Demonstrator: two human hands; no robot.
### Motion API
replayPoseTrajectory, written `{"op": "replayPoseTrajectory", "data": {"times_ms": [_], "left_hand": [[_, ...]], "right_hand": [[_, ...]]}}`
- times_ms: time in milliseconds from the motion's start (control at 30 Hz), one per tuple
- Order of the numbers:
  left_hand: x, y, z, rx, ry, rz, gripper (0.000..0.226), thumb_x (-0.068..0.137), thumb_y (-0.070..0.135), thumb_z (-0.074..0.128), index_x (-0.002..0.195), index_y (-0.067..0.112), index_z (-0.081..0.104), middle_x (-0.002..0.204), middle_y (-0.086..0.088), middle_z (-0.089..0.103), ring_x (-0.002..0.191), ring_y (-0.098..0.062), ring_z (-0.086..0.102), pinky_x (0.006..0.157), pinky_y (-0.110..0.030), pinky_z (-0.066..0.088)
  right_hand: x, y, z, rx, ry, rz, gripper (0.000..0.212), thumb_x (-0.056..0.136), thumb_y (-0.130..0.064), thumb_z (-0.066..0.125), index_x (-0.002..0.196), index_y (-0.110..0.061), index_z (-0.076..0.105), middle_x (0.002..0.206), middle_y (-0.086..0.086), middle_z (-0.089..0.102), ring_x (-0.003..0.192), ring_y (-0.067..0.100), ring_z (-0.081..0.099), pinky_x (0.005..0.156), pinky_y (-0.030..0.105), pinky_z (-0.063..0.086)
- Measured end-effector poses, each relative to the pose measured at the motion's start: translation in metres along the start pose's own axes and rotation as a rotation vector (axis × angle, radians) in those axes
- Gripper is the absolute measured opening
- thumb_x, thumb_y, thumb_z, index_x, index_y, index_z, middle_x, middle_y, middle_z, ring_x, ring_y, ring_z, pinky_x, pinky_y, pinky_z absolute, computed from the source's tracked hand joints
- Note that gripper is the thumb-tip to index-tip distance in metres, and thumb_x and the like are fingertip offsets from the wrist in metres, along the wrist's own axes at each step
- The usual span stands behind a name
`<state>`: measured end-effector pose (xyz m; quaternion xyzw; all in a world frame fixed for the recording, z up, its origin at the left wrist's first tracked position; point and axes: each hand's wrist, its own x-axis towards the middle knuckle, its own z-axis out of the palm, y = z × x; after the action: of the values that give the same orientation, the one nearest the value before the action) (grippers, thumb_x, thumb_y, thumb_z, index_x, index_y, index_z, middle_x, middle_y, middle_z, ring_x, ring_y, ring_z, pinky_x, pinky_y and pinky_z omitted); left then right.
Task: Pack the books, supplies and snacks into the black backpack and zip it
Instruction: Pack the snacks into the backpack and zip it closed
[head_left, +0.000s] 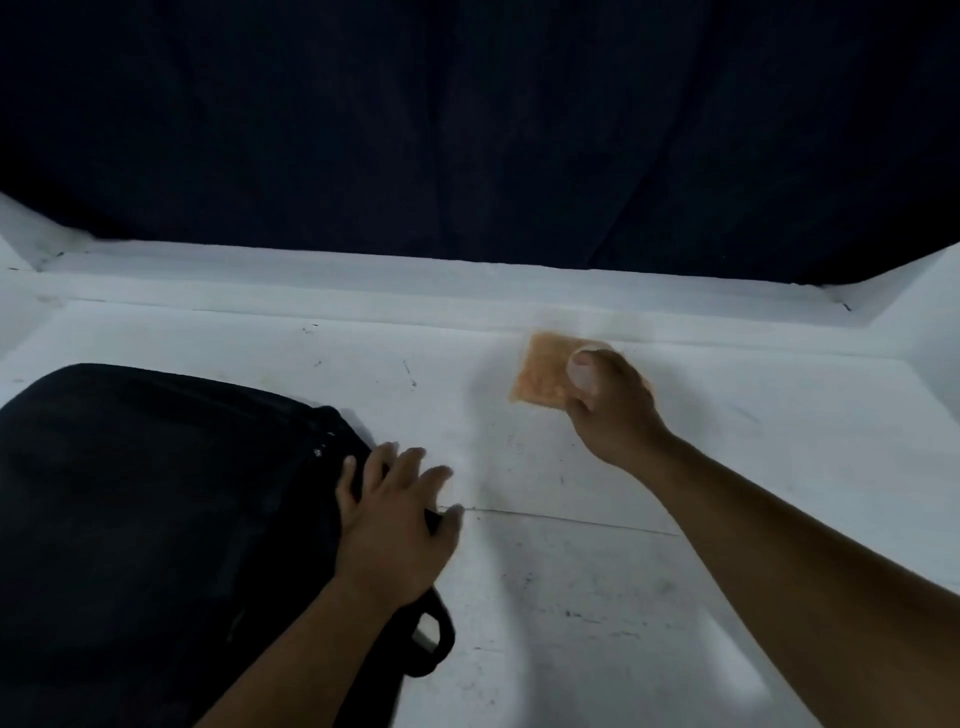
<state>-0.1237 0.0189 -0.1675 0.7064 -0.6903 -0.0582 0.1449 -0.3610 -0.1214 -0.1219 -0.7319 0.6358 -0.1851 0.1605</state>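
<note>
The black backpack (156, 519) is lying flat on the white table (571, 597), filling the near left of the view, and everything else is placed from it. The left hand (389, 525) is resting on the backpack's right edge with its fingers spread and loose, pressing rather than gripping; the fingertips are reaching just past the fabric onto the table. A carry strap (431, 639) is looping out from the backpack's right edge, nearer the person than that hand.

Well to the right of the backpack and farther from the person, the right hand (608, 400) is closing over a small orange snack packet (540, 374). The fingers are curling around the packet's right side together with something pale and rounded (584, 371), too blurred to name. Whether the packet is already lifted or still touching the table cannot be told.

The packet is probably light, thin and crinkly, with loose bits inside that could crush, so a gentle pinch at one edge should suit it. The backpack looks soft and floppy; its mouth will likely need holding open, and whether it is unzipped is not showing.
</note>
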Motion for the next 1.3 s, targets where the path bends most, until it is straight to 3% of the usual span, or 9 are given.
{"op": "replayPoseTrajectory", "data": {"times_ms": [133, 267, 367, 633, 733, 833, 967, 1100, 1300], "left_hand": [[0.008, -0.001, 0.005, -0.044, 0.078, -0.042, 0.039, 0.081, 0.060, 0.051, 0.114, 0.044, 0.064, 0.136, 0.019, 0.052, 0.142, -0.014, 0.029, 0.118, -0.043, -0.001], [0.009, 0.000, 0.007, -0.049, 0.108, -0.052, 0.036, 0.080, 0.059, 0.052, 0.110, 0.044, 0.066, 0.132, 0.022, 0.053, 0.140, -0.012, 0.034, 0.119, -0.045, 0.004], [0.008, 0.002, 0.007, -0.054, 0.108, -0.068, 0.035, 0.081, 0.059, 0.053, 0.110, 0.045, 0.065, 0.133, 0.024, 0.051, 0.140, -0.010, 0.034, 0.120, -0.045, 0.003], [0.005, 0.006, -0.004, -0.177, 0.136, -0.070, 0.038, 0.084, 0.066, 0.051, 0.112, 0.046, 0.068, 0.129, 0.028, 0.055, 0.140, -0.002, 0.033, 0.121, -0.044, 0.006], [0.006, 0.004, -0.019, -0.266, 0.189, -0.026, 0.030, 0.086, 0.045, 0.058, 0.114, 0.042, 0.068, 0.124, 0.026, 0.061, 0.134, -0.005, 0.045, 0.120, -0.047, 0.019], [-0.002, -0.001, -0.038, -0.214, 0.300, 0.036, 0.026, 0.085, 0.028, 0.064, 0.109, 0.023, 0.072, 0.115, 0.011, 0.068, 0.121, -0.019, 0.057, 0.108, -0.052, 0.040], [-0.030, -0.009, -0.072, 0.086, 0.314, -0.260, 0.046, 0.080, 0.043, 0.067, 0.123, 0.028, 0.062, 0.138, 0.001, 0.051, 0.138, -0.030, 0.035, 0.112, -0.053, 0.028], [-0.054, -0.042, -0.099, 0.145, 0.193, -0.461, 0.075, 0.069, 0.043, 0.084, 0.134, 0.025, 0.051, 0.143, -0.007, 0.040, 0.133, -0.035, 0.031, 0.103, -0.054, 0.034], [-0.069, -0.079, -0.137, -0.032, 0.211, -0.345, 0.028, 0.080, 0.035, 0.080, 0.102, 0.022, 0.069, 0.110, 0.003, 0.057, 0.109, -0.023, 0.047, 0.083, -0.030, 0.043]], "right_hand": [[0.037, 0.022, -0.007, -0.136, -0.041, -0.014, 0.063, 0.088, -0.052, 0.059, 0.140, -0.023, 0.040, 0.145, -0.001, 0.042, 0.133, 0.023, 0.037, 0.105, 0.045, 0.029], [0.058, 0.030, -0.017, -0.132, -0.218, 0.066, 0.102, 0.076, -0.068, 0.067, 0.152, -0.020, 0.019, 0.150, 0.006, 0.037, 0.137, 0.030, 0.035, 0.106, 0.047, 0.031], [0.061, 0.027, -0.028, -0.290, -0.304, 0.132, 0.115, 0.051, -0.086, 0.069, 0.139, -0.018, 0.040, 0.128, 0.007, 0.054, 0.118, 0.030, 0.050, 0.096, 0.044, 0.039], [0.016, 0.013, -0.025, 0.131, -0.300, 0.115, 0.073, 0.055, -0.064, 0.084, 0.106, -0.020, 0.055, 0.103, -0.006, 0.062, 0.091, 0.014, 0.059, 0.070, 0.032, 0.052], [0.003, 0.007, -0.023, 0.430, -0.373, 0.145, 0.061, 0.053, -0.054, 0.088, 0.092, -0.019, 0.057, 0.093, -0.005, 0.062, 0.085, 0.018, 0.064, 0.060, 0.030, 0.050], [-0.013, -0.007, -0.022, 0.729, -0.510, 0.222, 0.064, 0.051, -0.044, 0.094, 0.099, -0.013, 0.065, 0.096, 0.000, 0.072, 0.088, 0.027, 0.072, 0.075, 0.041, 0.061], [-0.048, -0.042, -0.024, 1.004, -0.659, 0.252, 0.057, 0.061, -0.034, 0.089, 0.110, -0.011, 0.070, 0.097, 0.009, 0.077, 0.089, 0.027, 0.075, 0.084, 0.058, 0.057], [-0.078, -0.076, -0.016, 1.203, -0.667, 0.259, 0.057, 0.069, -0.037, 0.079, 0.118, -0.012, 0.065, 0.106, 0.012, 0.075, 0.097, 0.031, 0.072, 0.081, 0.051, 0.059], [-0.113, -0.124, -0.003, 1.259, -0.648, 0.223, 0.054, 0.076, -0.033, 0.076, 0.123, -0.016, 0.055, 0.118, 0.010, 0.068, 0.106, 0.030, 0.068, 0.077, 0.045, 0.060]]}}
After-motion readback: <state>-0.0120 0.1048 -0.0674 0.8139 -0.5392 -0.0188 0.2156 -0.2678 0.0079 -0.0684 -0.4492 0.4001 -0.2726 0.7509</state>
